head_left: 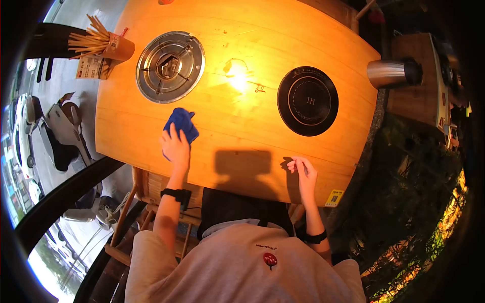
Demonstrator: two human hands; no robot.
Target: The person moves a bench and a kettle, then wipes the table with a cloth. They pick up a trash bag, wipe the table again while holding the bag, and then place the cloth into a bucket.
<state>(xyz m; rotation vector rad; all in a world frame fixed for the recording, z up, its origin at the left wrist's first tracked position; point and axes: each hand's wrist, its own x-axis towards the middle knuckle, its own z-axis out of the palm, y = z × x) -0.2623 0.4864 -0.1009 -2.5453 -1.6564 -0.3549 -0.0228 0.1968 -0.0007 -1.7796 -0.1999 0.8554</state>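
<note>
A folded blue cloth (186, 125) lies on the wooden table near its left front side. My left hand (175, 147) presses down on the cloth, its fingers over the near part of it. My right hand (305, 174) hovers at the front right of the table with loosely bent fingers and holds nothing. Its shadow falls on the wood beside it. Beyond the cloth sits a round metal burner (170, 67) set in the tabletop. A round black induction plate (307, 101) is further off from my right hand.
A cup of wooden chopsticks (118, 47) stands at the far left edge, by a small printed card (90, 67). At the right edge is a metal pitcher (391, 73). A yellow sticker (334, 198) marks the front right corner. Windows line the left side.
</note>
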